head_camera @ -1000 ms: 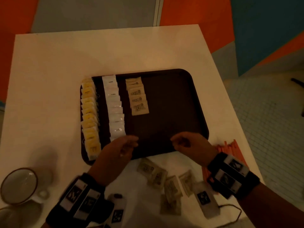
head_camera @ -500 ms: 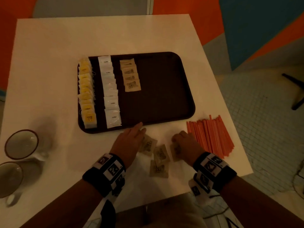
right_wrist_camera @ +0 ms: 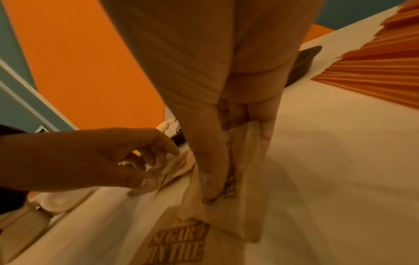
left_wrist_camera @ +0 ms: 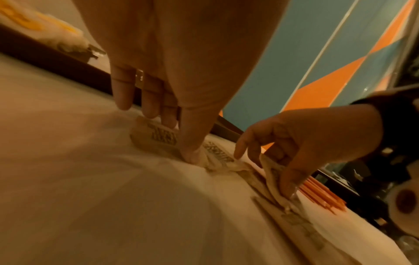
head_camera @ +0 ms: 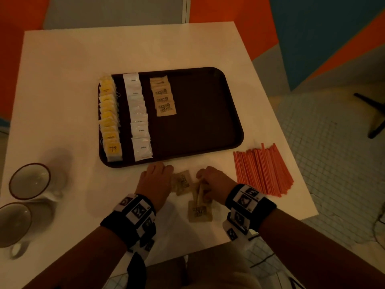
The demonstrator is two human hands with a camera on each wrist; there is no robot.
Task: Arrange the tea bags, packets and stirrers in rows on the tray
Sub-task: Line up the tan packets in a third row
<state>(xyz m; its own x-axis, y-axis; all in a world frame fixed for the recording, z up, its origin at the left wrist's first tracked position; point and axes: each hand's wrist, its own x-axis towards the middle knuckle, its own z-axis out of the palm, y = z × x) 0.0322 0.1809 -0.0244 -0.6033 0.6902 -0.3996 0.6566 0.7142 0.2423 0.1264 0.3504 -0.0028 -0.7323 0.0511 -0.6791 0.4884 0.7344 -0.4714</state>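
Nearest, at six o'clock on the white table (head_camera: 62,80), one brown sugar packet (head_camera: 199,213) lies flat and loose; the right wrist view reads "SUGAR IN THE" on it. Just beyond it the right hand (head_camera: 214,184) pinches a second brown packet (head_camera: 200,193) by its edges between thumb and fingers, lifted on edge, its print too blurred to read. At its nine o'clock the left hand (head_camera: 155,183) presses thumb and fingertips onto a third brown packet (head_camera: 183,182), closing on it against the tabletop; a further packet seems to overlap there, though the count is unsure.

At three o'clock from the hands lies a fanned bundle of orange stirrers (head_camera: 262,170), too many and too tightly packed to count. At nine o'clock, near the table's left edge, stand two cups (head_camera: 29,180).

Farther off, at twelve o'clock, sits the dark brown tray (head_camera: 208,122). Three rows run along its left part. The leftmost holds overlapping yellow tea bags (head_camera: 109,117), roughly ten, their label unreadable. Next comes a row of white packets (head_camera: 138,117) marked "Coffee", about eight. The third row is five brown sugar packets (head_camera: 164,97), filling only the far part of its line.
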